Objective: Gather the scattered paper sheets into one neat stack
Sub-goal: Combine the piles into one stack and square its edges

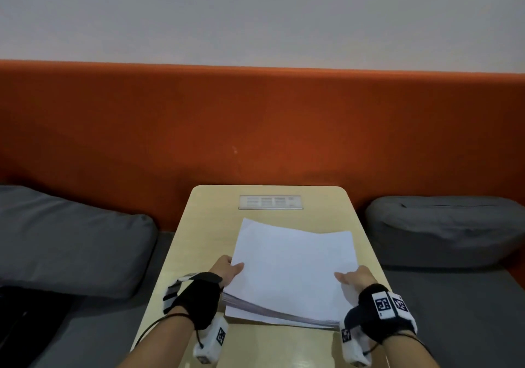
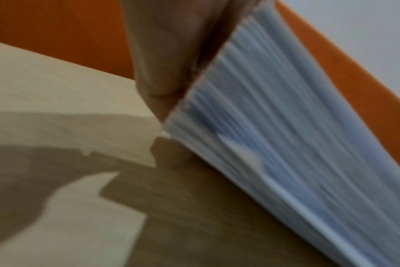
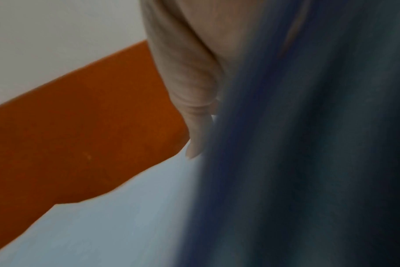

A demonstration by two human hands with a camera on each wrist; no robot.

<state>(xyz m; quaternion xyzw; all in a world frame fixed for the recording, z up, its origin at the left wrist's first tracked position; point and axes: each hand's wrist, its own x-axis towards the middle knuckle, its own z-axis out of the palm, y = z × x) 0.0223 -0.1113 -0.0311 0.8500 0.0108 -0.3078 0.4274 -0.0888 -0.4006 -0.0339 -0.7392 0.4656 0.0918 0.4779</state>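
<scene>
A thick stack of paper sheets (image 1: pixel 292 271) is held at the near middle of the pale wooden surface (image 1: pixel 204 225). Its far part is lifted and bowed, while its near edge rests on the surface, the sheet edges slightly fanned. The stack's left edge is gripped by the left hand (image 1: pixel 227 269), thumb on top and fingers hidden beneath. The right edge is gripped by the right hand (image 1: pixel 355 278), thumb laid across the top sheet. In the left wrist view a finger (image 2: pixel 162 54) is seen pressed against the fanned sheet edges, above the surface. A small labelled plate (image 1: pixel 270 202) is set in the surface's far end. Grey cushions (image 1: pixel 71 239) are seen on either side, against an orange backrest (image 1: pixel 255 126).
</scene>
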